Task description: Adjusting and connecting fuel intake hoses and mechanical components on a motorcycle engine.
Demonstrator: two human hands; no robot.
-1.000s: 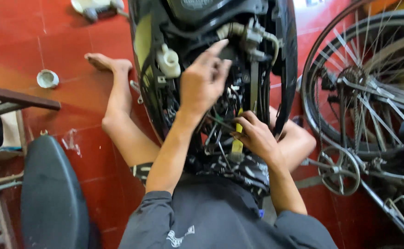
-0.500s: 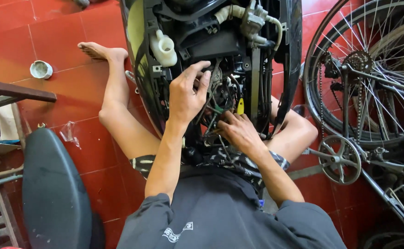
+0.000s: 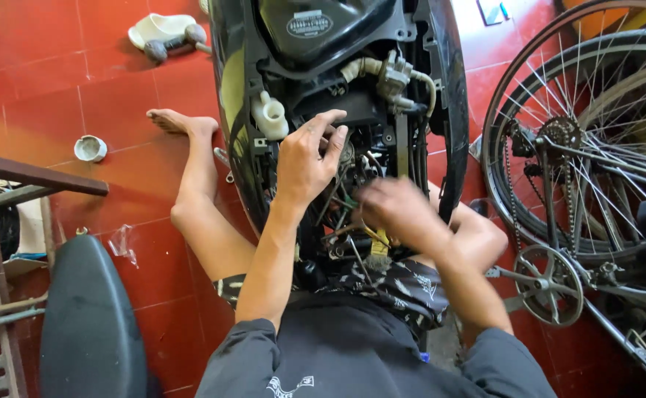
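The left hand (image 3: 309,158) reaches far into the open scooter (image 3: 337,88), fingers spread and bent among the wires (image 3: 345,203); whether it grips any cannot be told. The right hand (image 3: 396,210) is blurred just right of it, lower in the same wire bundle, and its grip cannot be told either. A yellow tool handle (image 3: 379,239) shows under it.

A white reservoir (image 3: 270,118) sits left of the left hand, and a hose with a metal fitting (image 3: 393,74) lies beyond. An oval white label (image 3: 310,26) sits on the black tank at the far end.

To the right stands a bicycle wheel (image 3: 581,147) with chain and sprocket (image 3: 551,284). At near left is a black seat (image 3: 91,324); on the red tiles to the left lies a small white cup (image 3: 90,148).
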